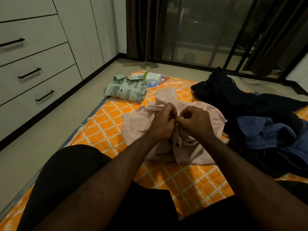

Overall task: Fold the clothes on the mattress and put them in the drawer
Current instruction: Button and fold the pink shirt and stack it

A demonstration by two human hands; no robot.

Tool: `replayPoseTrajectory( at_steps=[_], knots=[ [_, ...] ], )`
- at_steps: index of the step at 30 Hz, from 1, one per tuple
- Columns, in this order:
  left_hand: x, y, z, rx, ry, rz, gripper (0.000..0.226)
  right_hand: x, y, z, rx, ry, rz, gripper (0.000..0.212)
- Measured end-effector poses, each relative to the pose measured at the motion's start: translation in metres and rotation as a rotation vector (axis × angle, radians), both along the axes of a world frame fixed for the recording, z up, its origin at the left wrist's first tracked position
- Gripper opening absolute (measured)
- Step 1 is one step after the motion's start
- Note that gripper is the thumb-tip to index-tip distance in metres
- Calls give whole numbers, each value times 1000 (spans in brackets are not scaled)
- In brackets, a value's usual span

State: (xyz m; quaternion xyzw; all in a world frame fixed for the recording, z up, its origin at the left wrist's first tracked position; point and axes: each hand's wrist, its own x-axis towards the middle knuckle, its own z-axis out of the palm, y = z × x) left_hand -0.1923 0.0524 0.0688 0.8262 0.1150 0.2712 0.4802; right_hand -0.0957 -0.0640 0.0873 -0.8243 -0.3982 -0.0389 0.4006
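You're sitting on the orange patterned mattress point(106, 130) with both arms reaching forward, and your hands are meeting right over the pink shirt point(136, 120). Your left hand point(162, 121) is curling its fingers and pinching the shirt's front edge just below the collar. Your right hand point(194, 121) is pinching the opposite edge, thumb and fingertips pressing together, and the two hands are touching at the fingertips. Whatever is sitting between those fingertips is too small to tell. The pink shirt is lying spread and rumpled in the middle of the mattress, just beyond your knees, with a dark button point(177, 144) showing lower down its front. Over at the far left of the mattress, the green patterned shirt point(125, 89) is lying folded, collar up. To your right, a heap of dark clothes point(225, 94) is sprawling across the mattress, with a blue shirt point(260, 132) lying crumpled on it. The drawers point(33, 77) along the left wall are all sitting closed.
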Motion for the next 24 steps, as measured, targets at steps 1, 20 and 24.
replayPoseTrajectory(
  at_steps=[1,20,24],
  knots=[
    [2,-2,-2,-36,-21,45,24,0,1,0,37,87,-16,3],
    [1,3,-1,-1031,-40,161,24,21,-12,-1,-480,29,161,22],
    [1,1,-11,-722,221,137,27,22,-11,-5,-359,122,32,23]
  ],
)
